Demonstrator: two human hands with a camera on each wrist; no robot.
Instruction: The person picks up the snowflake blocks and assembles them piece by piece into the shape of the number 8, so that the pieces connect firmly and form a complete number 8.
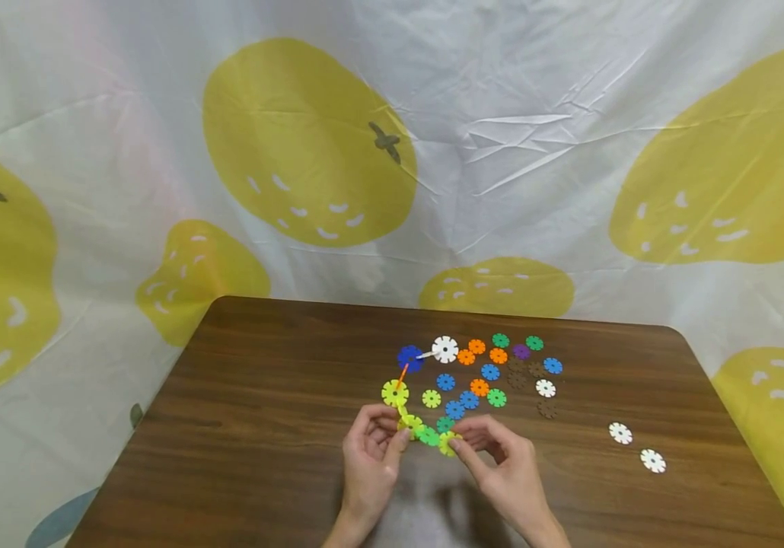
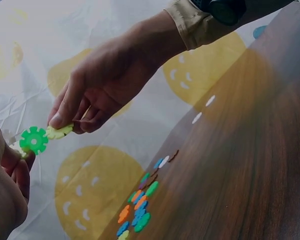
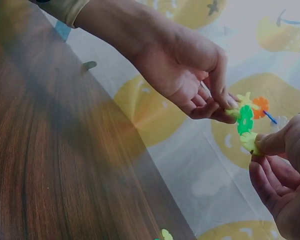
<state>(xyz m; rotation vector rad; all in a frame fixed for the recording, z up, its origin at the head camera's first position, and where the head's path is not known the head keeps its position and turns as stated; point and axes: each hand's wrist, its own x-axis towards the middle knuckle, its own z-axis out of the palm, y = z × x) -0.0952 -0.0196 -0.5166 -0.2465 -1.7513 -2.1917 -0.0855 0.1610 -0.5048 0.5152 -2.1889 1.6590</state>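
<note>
A chain of notched plastic discs is held up between both hands. My left hand [image 1: 371, 460] pinches a yellow-green disc [image 1: 410, 426] of the chain between thumb and fingers. A green disc [image 2: 34, 140] sits between the hands, joined to its neighbours. My right hand [image 1: 511, 472] pinches the yellow-green disc [image 3: 249, 142] at the chain's near end. Beyond my left hand the chain runs on through a larger yellow-green disc [image 1: 395, 393], an orange disc [image 3: 260, 106] seen edge-on from the head, a dark blue disc [image 1: 409, 358] and a white disc [image 1: 444, 349]. Fingertips partly cover the gripped discs.
Loose discs in several colours lie on the wooden table [image 1: 262, 396] beyond my right hand, among them orange [image 1: 479, 387], blue [image 1: 490, 371], brown [image 1: 547, 409] and purple [image 1: 521, 351]. Two white discs [image 1: 620, 433] lie apart at the right. A lemon-print cloth [image 1: 501, 190] hangs behind.
</note>
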